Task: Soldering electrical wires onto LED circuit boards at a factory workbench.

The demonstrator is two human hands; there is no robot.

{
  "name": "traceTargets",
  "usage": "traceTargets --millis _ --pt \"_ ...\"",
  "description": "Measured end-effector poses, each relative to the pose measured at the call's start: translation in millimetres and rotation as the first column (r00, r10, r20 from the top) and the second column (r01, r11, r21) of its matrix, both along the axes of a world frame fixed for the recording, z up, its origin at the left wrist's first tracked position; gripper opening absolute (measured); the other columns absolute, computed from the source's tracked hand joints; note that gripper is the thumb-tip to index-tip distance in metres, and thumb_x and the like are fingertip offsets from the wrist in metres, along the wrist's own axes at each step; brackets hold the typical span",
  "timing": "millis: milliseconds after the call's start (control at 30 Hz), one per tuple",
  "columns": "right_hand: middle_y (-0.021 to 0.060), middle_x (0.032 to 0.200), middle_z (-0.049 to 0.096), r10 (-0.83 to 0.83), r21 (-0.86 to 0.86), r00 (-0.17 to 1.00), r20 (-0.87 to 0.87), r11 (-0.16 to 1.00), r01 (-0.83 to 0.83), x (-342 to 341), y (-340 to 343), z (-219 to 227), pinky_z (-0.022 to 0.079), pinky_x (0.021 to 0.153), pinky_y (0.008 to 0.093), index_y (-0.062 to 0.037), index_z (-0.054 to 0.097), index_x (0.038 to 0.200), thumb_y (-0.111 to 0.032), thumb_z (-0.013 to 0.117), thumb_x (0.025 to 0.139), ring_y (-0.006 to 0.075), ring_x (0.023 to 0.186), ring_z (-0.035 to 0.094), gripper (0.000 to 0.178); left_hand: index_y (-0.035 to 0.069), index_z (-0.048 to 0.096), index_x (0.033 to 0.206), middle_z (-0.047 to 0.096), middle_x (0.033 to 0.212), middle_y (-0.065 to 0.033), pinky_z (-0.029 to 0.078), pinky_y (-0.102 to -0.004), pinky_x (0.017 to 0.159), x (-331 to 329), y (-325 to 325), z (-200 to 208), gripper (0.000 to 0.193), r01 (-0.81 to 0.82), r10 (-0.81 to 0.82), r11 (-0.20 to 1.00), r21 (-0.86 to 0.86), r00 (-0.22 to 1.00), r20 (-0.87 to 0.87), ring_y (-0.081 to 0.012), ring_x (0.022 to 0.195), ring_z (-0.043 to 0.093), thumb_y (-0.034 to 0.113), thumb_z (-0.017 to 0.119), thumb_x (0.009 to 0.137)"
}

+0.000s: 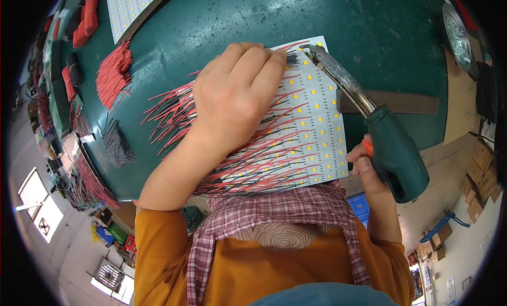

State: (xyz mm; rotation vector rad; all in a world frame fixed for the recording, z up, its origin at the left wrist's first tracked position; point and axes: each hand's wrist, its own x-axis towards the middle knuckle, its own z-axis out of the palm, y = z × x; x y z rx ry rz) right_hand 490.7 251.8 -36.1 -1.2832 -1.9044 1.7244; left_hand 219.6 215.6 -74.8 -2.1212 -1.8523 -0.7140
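Observation:
A white LED panel (332,132) with rows of yellow chips lies on the green table, and many thin red and black wires (274,166) trail leftward from it. My left hand (237,89) is above the panel's far part, its fingers curled in a pinch on a thin red wire (297,44). My right hand (369,171) grips a green-handled soldering gun (398,153), with a finger at its orange trigger. The gun's metal tip is at the panel's far right corner, near the wire's end. My left fingertips are largely hidden behind the hand.
At the left lie a pile of red wires (113,73) and a pile of black wires (117,143). Another LED panel (132,10) lies at the far left. A brown strip (393,101) sits right of the panel, and a round metal dish (457,36) stands at the far right.

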Motion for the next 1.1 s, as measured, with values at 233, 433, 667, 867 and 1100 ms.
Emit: traceTargets --millis 233,433,667,867,1100 --pt "0.0083 0.088 0.067 -0.029 -0.048 0.997 -0.071 0.999 0.025 15 -6 8 0.051 0.074 0.0311 0.0001 0.066 0.098 0.003 0.06 0.086 0.02 0.081 0.064 0.014 0.004 0.066 0.09 0.061 0.084 -0.0043 0.051 -0.0277 0.059 8 -13 5 0.024 0.003 -0.003 1.0 -0.001 1.0 -0.012 -0.019 0.079 0.063 0.009 0.067 0.066" --pt "0.0068 0.092 0.07 0.051 0.052 0.997 0.053 0.997 -0.054 19 -8 4 0.052 0.072 0.031 -0.0042 0.068 0.1 -0.001 0.064 0.08 0.0206 0.081 0.065 0.021 0.005 0.067 0.09 0.06 0.084 -0.003 0.051 -0.0269 0.058 11 -16 3 0.025 -0.016 0.016 1.0 -0.006 0.999 -0.034 -0.017 0.079 0.063 0.009 0.067 0.066" --pt "0.004 0.089 0.07 0.151 0.192 0.972 0.181 0.964 -0.186 17 -7 2 0.052 0.071 0.031 -0.0086 0.068 0.095 -0.003 0.065 0.075 0.0218 0.08 0.065 0.021 0.007 0.068 0.089 0.059 0.081 -0.0008 0.049 -0.0265 0.054 9 -16 2 0.024 -0.023 0.024 0.999 -0.038 0.999 0.028 -0.016 0.076 0.062 0.01 0.068 0.065" --pt "0.0032 0.089 0.07 0.125 0.16 0.981 0.148 0.976 -0.148 16 -7 1 0.052 0.07 0.0315 -0.0099 0.069 0.092 -0.004 0.067 0.074 0.0219 0.077 0.064 0.019 0.008 0.067 0.087 0.058 0.08 -0.0003 0.049 -0.0267 0.054 9 -15 0 0.023 -0.042 0.042 0.999 -0.019 0.999 0.014 -0.0156 0.075 0.061 0.011 0.068 0.065" --pt "0.0068 0.09 0.069 0.217 0.184 0.949 0.23 0.948 -0.261 20 -4 1 0.052 0.065 0.0356 -0.0124 0.071 0.091 -0.011 0.07 0.073 0.0265 0.078 0.063 0.018 0.009 0.067 0.09 0.059 0.082 0.0003 0.049 -0.0261 0.054 11 -13 1 0.025 -0.043 0.042 0.998 -0.041 0.999 -0.011 -0.0151 0.077 0.061 0.01 0.068 0.065"
